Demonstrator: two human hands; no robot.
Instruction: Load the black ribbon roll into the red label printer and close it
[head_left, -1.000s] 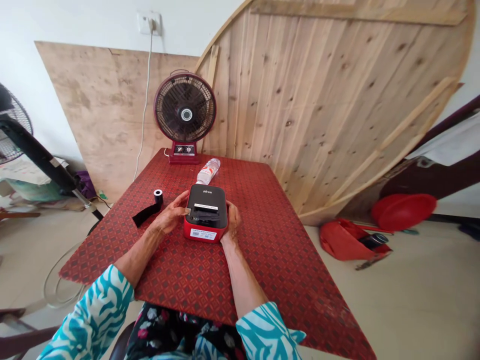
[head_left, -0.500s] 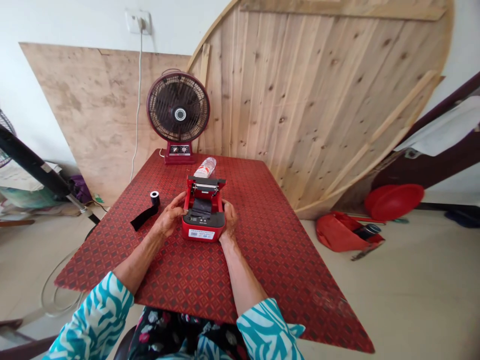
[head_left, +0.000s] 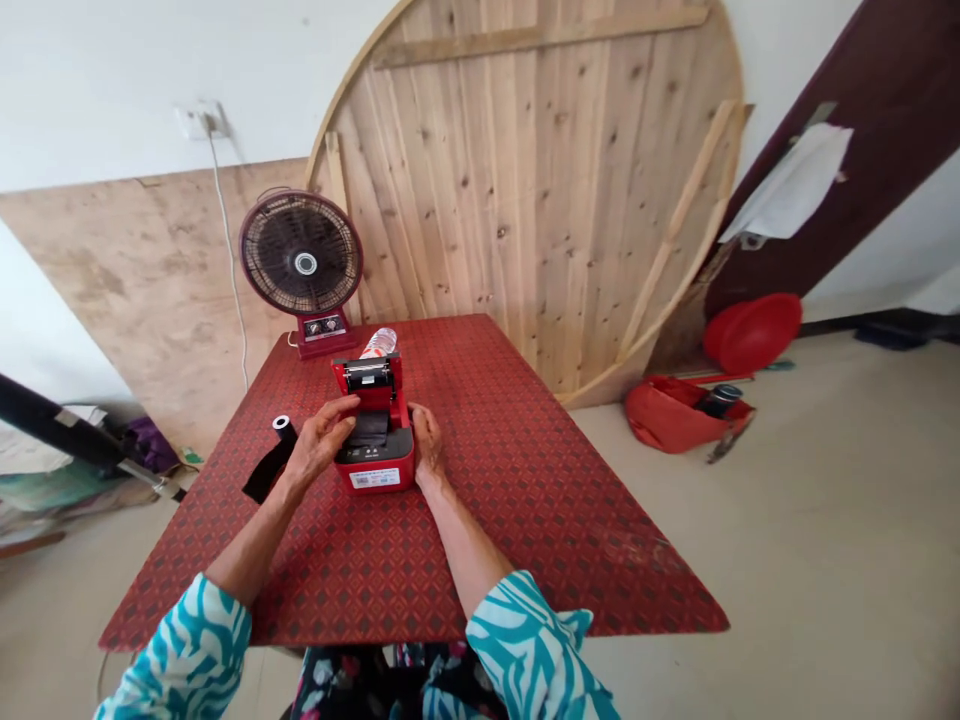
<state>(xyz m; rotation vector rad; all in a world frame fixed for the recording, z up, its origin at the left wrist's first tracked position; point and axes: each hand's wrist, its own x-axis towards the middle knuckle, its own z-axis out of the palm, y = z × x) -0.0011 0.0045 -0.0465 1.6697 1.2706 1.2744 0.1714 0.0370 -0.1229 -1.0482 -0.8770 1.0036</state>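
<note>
A small red and black printer (head_left: 375, 468) stands on the red patterned table (head_left: 525, 500) with its lid tipped up and back. My left hand (head_left: 319, 445) rests on the printer's left top edge, its fingers curled over the open bay. Against the printer's right side lies my right hand (head_left: 426, 440), fingers pressed to the casing. A black paper roll (head_left: 283, 428) with an unwound black strip lies on the table just left of my left hand. What is inside the bay is too dark to make out.
A red desk fan (head_left: 302, 268) stands at the table's far edge, with a plastic bottle (head_left: 379, 343) lying behind the printer. A round wooden tabletop (head_left: 540, 180) leans on the wall. A red bag (head_left: 675, 415) and red basin (head_left: 752, 330) sit on the floor at right.
The printer's lid went from closed to fully open. My left hand moved from the printer's side up onto its top edge. The view turned to the right.
</note>
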